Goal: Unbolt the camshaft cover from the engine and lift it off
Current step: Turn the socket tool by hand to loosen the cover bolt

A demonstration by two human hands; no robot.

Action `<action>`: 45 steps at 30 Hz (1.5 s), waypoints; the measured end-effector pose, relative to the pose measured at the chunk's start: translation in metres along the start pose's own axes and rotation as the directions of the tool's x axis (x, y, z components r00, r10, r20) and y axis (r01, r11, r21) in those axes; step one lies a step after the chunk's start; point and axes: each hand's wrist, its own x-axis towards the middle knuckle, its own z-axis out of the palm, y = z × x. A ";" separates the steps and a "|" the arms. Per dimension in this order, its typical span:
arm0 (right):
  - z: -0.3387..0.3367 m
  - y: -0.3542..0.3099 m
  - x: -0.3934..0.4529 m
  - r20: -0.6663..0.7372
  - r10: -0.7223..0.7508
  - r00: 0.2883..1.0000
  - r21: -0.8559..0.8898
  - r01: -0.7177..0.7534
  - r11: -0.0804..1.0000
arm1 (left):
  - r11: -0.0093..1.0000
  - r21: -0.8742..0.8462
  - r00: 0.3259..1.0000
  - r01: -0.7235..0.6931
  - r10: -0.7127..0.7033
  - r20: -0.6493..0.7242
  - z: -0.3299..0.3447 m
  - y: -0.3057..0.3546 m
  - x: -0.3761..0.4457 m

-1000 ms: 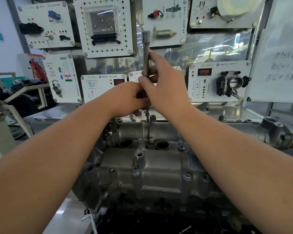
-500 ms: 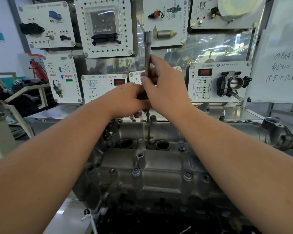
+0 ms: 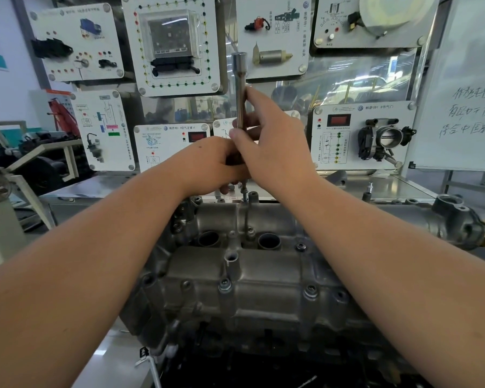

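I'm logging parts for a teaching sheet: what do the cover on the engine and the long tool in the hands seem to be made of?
The camshaft cover looks like cast aluminium or a similar alloy: dull grey, grainy, rounded moulded bosses, darkened by grime. The extension bar, gripped by the left hand and right hand, looks like polished, probably chrome-plated steel: bright, smooth, with mirror-like highlights.

— Premises?
— Automotive training workshop. Wall-mounted demonstration panels carry car electrical parts; one holds a throttle body.
— Further evidence?
— Bare engine on a metal counter, whiteboard with handwriting at right.
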 end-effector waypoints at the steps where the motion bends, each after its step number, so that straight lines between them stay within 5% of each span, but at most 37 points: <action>1: 0.000 0.000 0.000 0.004 -0.001 1.000 -0.007 0.001 1.000 | 1.000 0.007 1.000 -0.001 0.001 -0.003 0.000 -0.001 0.001; 28: -0.003 -0.004 -0.001 0.133 0.022 0.991 -0.005 -0.022 1.000 | 0.999 0.030 0.999 0.029 -0.030 0.014 0.001 -0.001 0.000; 38: 0.000 0.008 0.005 -0.007 0.102 0.995 0.066 -0.101 0.993 | 0.996 -0.040 0.990 0.079 -0.083 -0.111 -0.002 -0.008 0.005; 41: -0.001 0.015 0.007 0.191 0.213 0.958 -0.195 -0.176 0.965 | 0.990 -0.078 0.974 0.119 -0.131 -0.184 -0.003 -0.013 0.007; 45: 0.005 0.016 -0.002 0.542 0.288 0.789 -0.472 0.003 0.882 | 0.985 -0.065 0.961 0.161 -0.172 -0.218 -0.002 -0.014 0.006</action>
